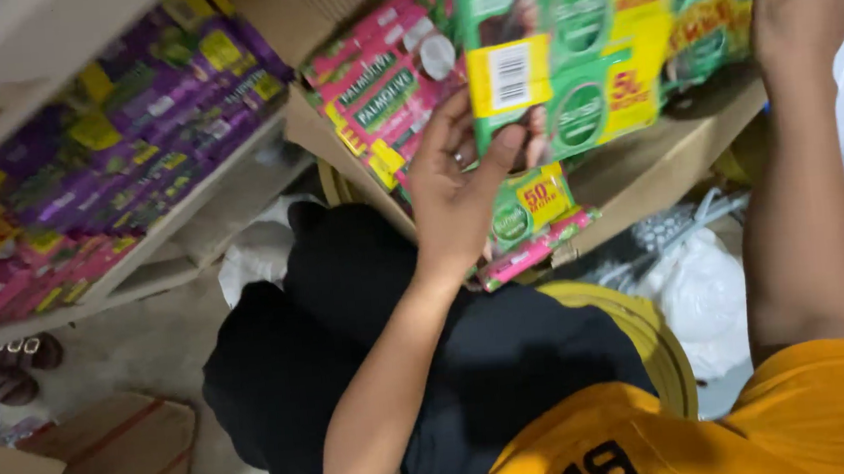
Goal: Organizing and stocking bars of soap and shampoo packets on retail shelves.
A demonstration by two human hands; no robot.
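The open brown cardboard box (627, 166) is the landmark here; it lies tilted across the person's lap and carries everything the hands work on. To its left, well apart, a pale shelf (189, 210) holds rows of purple and pink sachet strips (146, 108). Inside the box, at its left end, sit pink and green flat soap packets (380, 90), and across its middle and right lie green and yellow glossy sachet sheets (568, 45), their long axis running roughly left to right along the box.

The left hand (453, 179) is at the box's near edge, fingers (507, 148) pressed against the lower left corner of the front green sheet, thumb behind it, so the sheet is pinched and extends up and to the right from that grip. The right hand (806, 11) is at the box's far right end, fingers together and laid flat on the sheets there; whether it grips any is not clear. The left hand is nearer the front sheet
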